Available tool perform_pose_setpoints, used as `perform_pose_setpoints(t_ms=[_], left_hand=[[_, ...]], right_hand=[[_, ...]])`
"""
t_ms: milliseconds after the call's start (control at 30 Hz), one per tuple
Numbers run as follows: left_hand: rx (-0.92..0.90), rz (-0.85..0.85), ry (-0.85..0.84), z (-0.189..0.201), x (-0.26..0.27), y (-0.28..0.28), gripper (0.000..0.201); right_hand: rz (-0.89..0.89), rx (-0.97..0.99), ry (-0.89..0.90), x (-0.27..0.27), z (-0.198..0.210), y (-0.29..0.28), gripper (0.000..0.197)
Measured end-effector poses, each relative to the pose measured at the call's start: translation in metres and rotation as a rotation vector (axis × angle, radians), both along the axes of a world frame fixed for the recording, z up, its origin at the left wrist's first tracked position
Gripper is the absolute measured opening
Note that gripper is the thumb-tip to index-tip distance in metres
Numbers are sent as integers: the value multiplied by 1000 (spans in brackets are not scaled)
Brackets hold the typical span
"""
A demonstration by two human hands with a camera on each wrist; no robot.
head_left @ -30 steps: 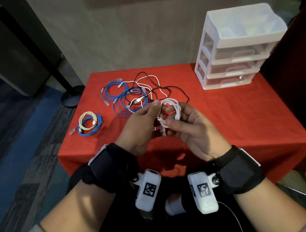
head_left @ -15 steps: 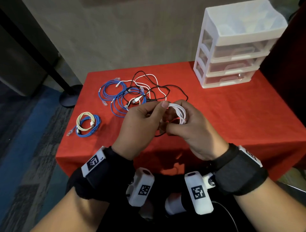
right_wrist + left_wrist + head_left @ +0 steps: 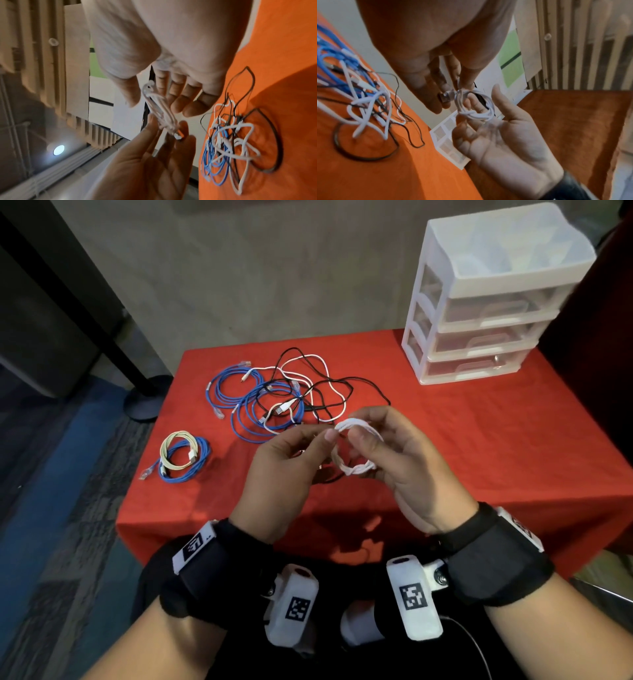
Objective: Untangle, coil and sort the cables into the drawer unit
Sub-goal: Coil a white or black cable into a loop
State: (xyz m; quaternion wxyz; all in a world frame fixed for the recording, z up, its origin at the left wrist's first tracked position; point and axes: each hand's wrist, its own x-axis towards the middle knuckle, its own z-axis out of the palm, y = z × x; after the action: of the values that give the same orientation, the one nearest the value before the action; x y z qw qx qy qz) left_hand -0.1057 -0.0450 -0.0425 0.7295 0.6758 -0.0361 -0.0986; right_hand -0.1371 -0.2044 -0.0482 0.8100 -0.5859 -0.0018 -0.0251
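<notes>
Holding a small white coil (image 3: 356, 451) above the near edge of the red table (image 3: 479, 446), the person has both hands on it. The right hand (image 3: 404, 470) carries the loop around its fingers, while the left hand (image 3: 284, 477) pinches the loose plug end at the coil's 9 o'clock side. The ring faces the head camera, roughly upright. From the coil, the drawer unit (image 3: 493, 299) stands well apart at about 1 o'clock, all three drawers shut, so the right hand is the nearer one for the carry. The tangle of cables (image 3: 284, 398) lies at 11 o'clock, and two finished coils (image 3: 183, 457) at 9 o'clock.
</notes>
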Motion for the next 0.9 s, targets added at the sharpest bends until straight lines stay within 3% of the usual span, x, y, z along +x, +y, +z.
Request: perform_pose_setpoints(t_ms=[100, 200, 333, 500, 600, 700, 900], left_hand=[[94, -24, -94, -3, 0, 4, 16], [85, -57, -31, -5, -3, 4, 13], [49, -82, 30, -6, -8, 4, 16], [81, -148, 68, -11, -9, 12, 27], [72, -117, 105, -14, -5, 18, 29], [85, -46, 126, -17, 0, 32, 18], [252, 194, 72, -39, 27, 94, 15]], right_hand=[[-35, -114, -26, 1, -3, -1, 23], [-53, -84, 8, 3, -7, 0, 15], [-56, -7, 35, 3, -10, 2, 24], [-41, 18, 53, 2, -7, 3, 14], [-36, -21, 106, 7, -9, 4, 15], [-6, -123, 166, 13, -17, 4, 18], [14, -209, 253, 13, -41, 1, 24]])
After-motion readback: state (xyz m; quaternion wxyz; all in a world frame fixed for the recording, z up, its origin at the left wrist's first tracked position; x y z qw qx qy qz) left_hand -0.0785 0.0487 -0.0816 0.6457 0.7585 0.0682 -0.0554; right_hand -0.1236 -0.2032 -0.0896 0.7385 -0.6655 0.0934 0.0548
